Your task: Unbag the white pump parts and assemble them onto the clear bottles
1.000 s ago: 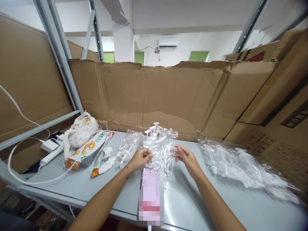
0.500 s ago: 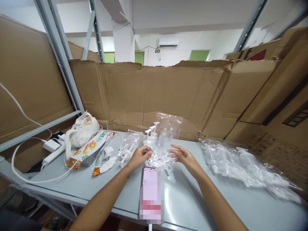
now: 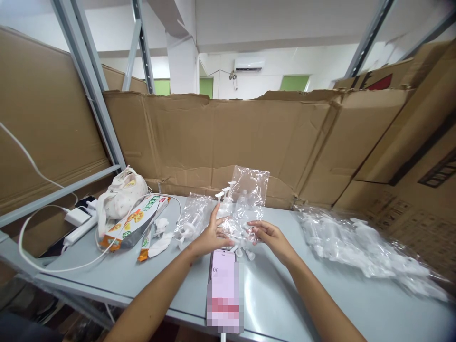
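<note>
A clear plastic bag point(image 3: 251, 185) stands up between my hands, its lower part crumpled. My right hand point(image 3: 272, 240) is closed at the bag's lower right side, thumb and fingers pinching the film. My left hand point(image 3: 213, 236) is at the lower left side with the index finger stretched up and the thumb apart, against or beside the film. Small white plastic parts point(image 3: 245, 254) lie just below the bag, between the hands. White pump heads point(image 3: 223, 192) stand behind my left hand. Clear bottles point(image 3: 242, 198) show through the bag, partly hidden.
A phone point(image 3: 224, 285) lies in front of the hands. At left are a bagged pump point(image 3: 192, 225), a snack packet point(image 3: 137, 218), a white cloth bag point(image 3: 123, 192) and a power strip point(image 3: 80, 232). Bagged bottles point(image 3: 356, 242) lie at right. Cardboard point(image 3: 231, 133) walls the back.
My left hand has opened from a pinch, its index finger now pointing up. My right fingers have closed on the bag. The bag is more upright and spread, and white parts show below it.
</note>
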`<action>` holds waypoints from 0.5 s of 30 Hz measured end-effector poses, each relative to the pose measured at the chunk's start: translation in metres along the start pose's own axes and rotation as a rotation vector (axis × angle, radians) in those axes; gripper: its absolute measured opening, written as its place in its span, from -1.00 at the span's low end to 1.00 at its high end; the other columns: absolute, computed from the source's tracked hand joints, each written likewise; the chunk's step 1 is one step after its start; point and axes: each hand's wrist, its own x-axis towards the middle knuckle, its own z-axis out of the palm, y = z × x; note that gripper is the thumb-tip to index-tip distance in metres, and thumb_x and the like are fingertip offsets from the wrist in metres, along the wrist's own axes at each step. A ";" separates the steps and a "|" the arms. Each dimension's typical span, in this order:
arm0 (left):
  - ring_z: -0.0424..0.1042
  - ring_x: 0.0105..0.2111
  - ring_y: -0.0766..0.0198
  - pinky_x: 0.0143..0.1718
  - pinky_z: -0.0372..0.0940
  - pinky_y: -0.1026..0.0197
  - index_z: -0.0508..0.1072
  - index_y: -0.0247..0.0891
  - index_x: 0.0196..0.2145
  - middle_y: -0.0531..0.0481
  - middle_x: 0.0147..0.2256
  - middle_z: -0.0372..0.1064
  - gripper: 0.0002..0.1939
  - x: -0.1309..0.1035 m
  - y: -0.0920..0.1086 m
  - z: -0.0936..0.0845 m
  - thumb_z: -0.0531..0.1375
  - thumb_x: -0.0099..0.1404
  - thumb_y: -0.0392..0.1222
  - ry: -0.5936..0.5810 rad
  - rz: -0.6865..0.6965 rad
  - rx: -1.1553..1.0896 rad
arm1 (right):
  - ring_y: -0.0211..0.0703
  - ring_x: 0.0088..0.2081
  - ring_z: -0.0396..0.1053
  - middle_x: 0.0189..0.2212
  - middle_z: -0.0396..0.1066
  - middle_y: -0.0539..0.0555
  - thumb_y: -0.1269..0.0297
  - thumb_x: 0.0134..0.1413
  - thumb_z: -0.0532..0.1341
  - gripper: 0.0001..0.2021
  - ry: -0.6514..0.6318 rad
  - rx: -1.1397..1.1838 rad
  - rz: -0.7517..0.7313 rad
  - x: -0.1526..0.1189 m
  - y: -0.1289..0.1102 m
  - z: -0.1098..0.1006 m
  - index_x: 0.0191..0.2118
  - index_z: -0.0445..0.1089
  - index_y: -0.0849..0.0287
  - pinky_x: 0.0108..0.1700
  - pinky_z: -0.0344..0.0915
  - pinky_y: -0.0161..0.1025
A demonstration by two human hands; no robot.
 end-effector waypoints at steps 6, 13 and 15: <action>0.49 -0.31 0.21 -0.32 0.32 0.22 -0.13 -0.23 0.23 -0.11 -0.30 0.46 -0.13 0.009 -0.008 0.004 0.28 0.09 -0.21 0.242 -0.001 -0.010 | 0.07 -0.24 0.47 -0.19 0.47 0.23 -0.20 -0.07 0.15 -0.38 -0.115 0.144 0.006 0.000 0.002 0.006 0.01 0.31 0.16 -0.29 0.39 -0.05; 0.46 -0.39 0.27 -0.36 0.35 0.22 -0.01 -0.23 0.18 -0.01 -0.37 0.42 -0.17 0.010 -0.013 0.004 0.31 0.04 -0.16 0.280 -0.045 -0.017 | 0.04 -0.33 0.51 -0.42 0.50 0.07 -0.03 -0.22 0.34 -0.43 0.024 0.040 0.045 0.003 0.011 0.025 -0.07 0.32 0.15 -0.26 0.40 -0.06; 0.45 -0.40 0.27 -0.38 0.36 0.21 0.00 -0.23 0.18 0.01 -0.38 0.40 -0.14 0.011 -0.015 0.006 0.33 0.01 -0.12 0.294 -0.065 -0.019 | 0.02 -0.39 0.51 -0.52 0.47 0.01 -0.04 -0.26 0.35 -0.49 0.049 0.046 0.050 0.005 0.014 0.031 -0.18 0.37 0.16 -0.27 0.41 -0.06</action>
